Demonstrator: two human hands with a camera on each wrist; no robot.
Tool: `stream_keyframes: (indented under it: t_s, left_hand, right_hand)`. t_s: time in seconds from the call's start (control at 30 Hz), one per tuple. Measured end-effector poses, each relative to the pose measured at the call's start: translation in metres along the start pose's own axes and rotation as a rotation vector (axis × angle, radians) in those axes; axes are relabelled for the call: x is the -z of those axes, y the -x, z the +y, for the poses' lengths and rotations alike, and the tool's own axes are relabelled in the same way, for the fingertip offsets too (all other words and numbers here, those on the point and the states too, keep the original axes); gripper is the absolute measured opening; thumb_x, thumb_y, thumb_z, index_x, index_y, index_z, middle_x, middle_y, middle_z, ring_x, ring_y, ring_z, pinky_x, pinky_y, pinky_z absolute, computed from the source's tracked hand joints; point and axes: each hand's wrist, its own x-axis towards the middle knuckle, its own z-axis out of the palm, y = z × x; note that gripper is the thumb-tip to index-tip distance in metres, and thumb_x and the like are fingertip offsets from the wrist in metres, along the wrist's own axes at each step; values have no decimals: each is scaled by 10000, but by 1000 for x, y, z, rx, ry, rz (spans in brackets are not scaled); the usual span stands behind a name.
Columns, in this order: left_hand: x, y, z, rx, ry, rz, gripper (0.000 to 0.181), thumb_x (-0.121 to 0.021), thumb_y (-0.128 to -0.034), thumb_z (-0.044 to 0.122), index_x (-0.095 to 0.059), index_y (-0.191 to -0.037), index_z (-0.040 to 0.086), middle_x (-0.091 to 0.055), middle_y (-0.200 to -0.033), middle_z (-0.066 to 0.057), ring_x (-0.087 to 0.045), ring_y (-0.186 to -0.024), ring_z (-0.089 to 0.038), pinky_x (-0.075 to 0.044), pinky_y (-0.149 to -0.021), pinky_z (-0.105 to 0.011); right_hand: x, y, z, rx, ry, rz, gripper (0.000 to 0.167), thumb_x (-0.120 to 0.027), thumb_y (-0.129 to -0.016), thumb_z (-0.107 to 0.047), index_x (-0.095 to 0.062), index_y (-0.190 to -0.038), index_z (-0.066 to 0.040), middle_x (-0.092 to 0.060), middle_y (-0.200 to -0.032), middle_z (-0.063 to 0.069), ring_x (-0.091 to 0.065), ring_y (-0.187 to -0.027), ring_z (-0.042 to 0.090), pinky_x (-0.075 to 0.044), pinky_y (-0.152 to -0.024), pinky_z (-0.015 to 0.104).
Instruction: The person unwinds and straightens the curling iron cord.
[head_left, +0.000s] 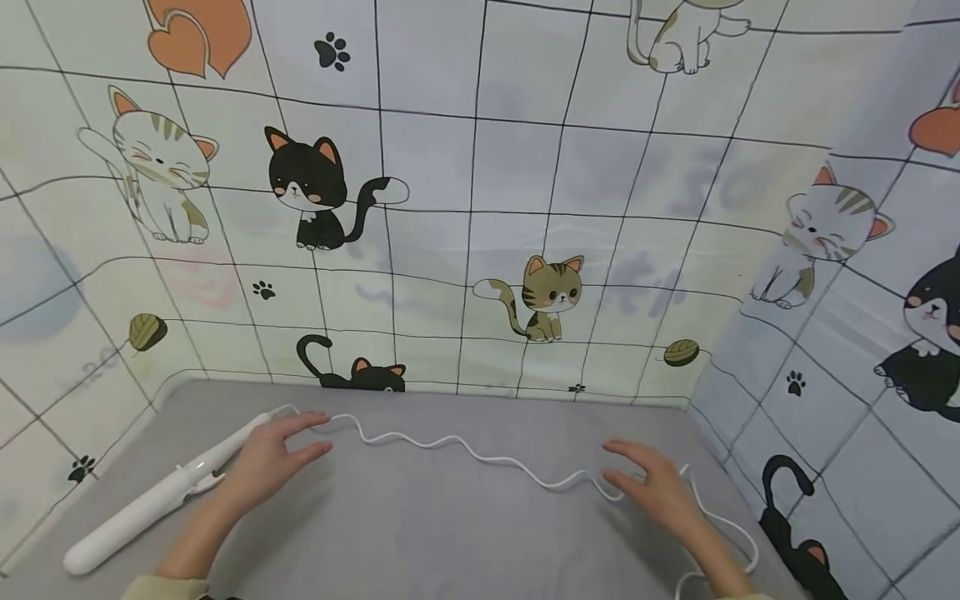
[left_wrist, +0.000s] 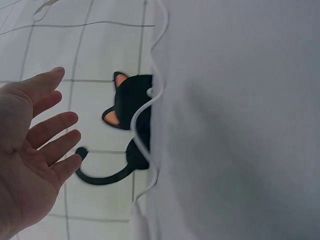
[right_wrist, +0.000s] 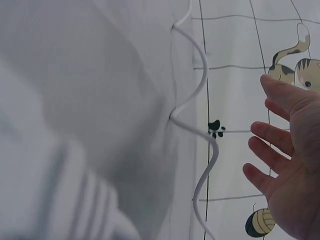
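A white corded styling tool [head_left: 135,512], resembling a curling iron, lies slantwise on the grey surface at the left. Its thick end points toward the near left, and a clip-like lever sits partway along it. My left hand [head_left: 262,467] hovers beside its thin end, fingers extended, holding nothing; in the left wrist view this hand [left_wrist: 35,150] shows its palm. A wavy white cord [head_left: 480,457] runs from the thin end across to the right. Near the cord's right stretch, my right hand [head_left: 663,492] is held with relaxed fingers and an empty palm, seen in the right wrist view.
The grey surface [head_left: 435,533] meets a back wall covering [head_left: 427,250] printed with cats and grid lines. Similar covering stands at the left and right sides. More cord [head_left: 731,525] loops beside the right forearm. A blurred pale striped shape [right_wrist: 75,195] fills the right wrist view's lower left.
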Motion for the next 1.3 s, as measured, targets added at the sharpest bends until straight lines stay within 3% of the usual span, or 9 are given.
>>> stream_keyframes:
  t_s: [0.07,0.17,0.3,0.47,0.63,0.77,0.9,1.0,1.3]
  left_hand:
    - [-14,-8,0,16,26,-64,367,-828,-871,157,-743,-1208,37,-703,-1222,-203,-633,-1169,-437,-487,-961,-593]
    - [-31,-17,0,25,34,-125,356,-815,-887,173,-747,-1217,56,-701,-1240,-189,-626,-1191,-429,-480,-976,-597]
    - [-49,-25,-3,-27,44,-152,350,-827,-862,113,-753,-1197,40,-718,-1205,-177,-634,-1173,-438,-482,-972,-600]
    - [-65,-32,-5,-62,58,-170,368,-847,-812,51,-760,-1168,18,-729,-1179,-167,-655,-1136,-428,-495,-956,-590]
    - [-77,-38,-8,-42,74,-208,405,-849,-802,37,-744,-1190,-10,-728,-1163,-191,-686,-1028,-363,-543,-870,-499]
    - [-86,-42,-13,-34,50,-207,388,-840,-805,27,-743,-1177,-27,-737,-1119,-195,-565,-689,-159,-486,-648,-319]
    - [-94,-46,-20,-34,14,-188,345,-835,-802,24,-753,-1132,-40,-745,-1083,-193,-667,-721,-208,-548,-686,-364]
    - [-99,-47,-23,-12,9,-210,299,-828,-814,27,-759,-1097,-40,-751,-1058,-179,-707,-992,-354,-560,-843,-495]
    - [-104,-51,-19,-30,-65,-255,105,-794,-834,7,-789,-937,21,-751,-875,-65,-682,-833,-246,-549,-760,-432]
  right_hand:
    - [3,3,6,34,29,25,392,-847,-819,-120,-742,-1187,-33,-701,-1236,161,-632,-1130,415,-487,-932,570]
    - [7,5,16,114,46,64,411,-874,-759,-75,-755,-1149,-24,-706,-1213,172,-639,-1098,421,-495,-959,347]
    - [6,7,30,210,71,92,416,-894,-686,-30,-774,-1085,-23,-728,-1147,171,-667,-1038,405,-358,-970,94]
    - [-3,10,41,219,113,41,369,-890,-702,-42,-785,-1056,-41,-735,-1134,169,-689,-1036,389,-531,-930,356]
    - [-13,12,46,154,107,1,308,-862,-751,-38,-787,-1050,-48,-735,-1146,157,-681,-1048,409,-523,-878,572]
    - [-13,14,48,73,91,-29,245,-840,-792,-63,-793,-1033,-57,-726,-1171,173,-672,-1073,424,-498,-914,602]
    - [-10,16,50,-3,43,-78,200,-835,-826,-114,-800,-1019,-70,-726,-1163,190,-671,-1081,441,-483,-940,616]
    - [-6,18,51,-25,12,-137,216,-839,-830,-140,-801,-1031,-72,-736,-1140,173,-684,-1062,426,-499,-934,590]
    - [-1,13,60,9,50,-199,156,-806,-835,-36,-814,-987,-68,-779,-987,71,-731,-953,294,-574,-834,428]
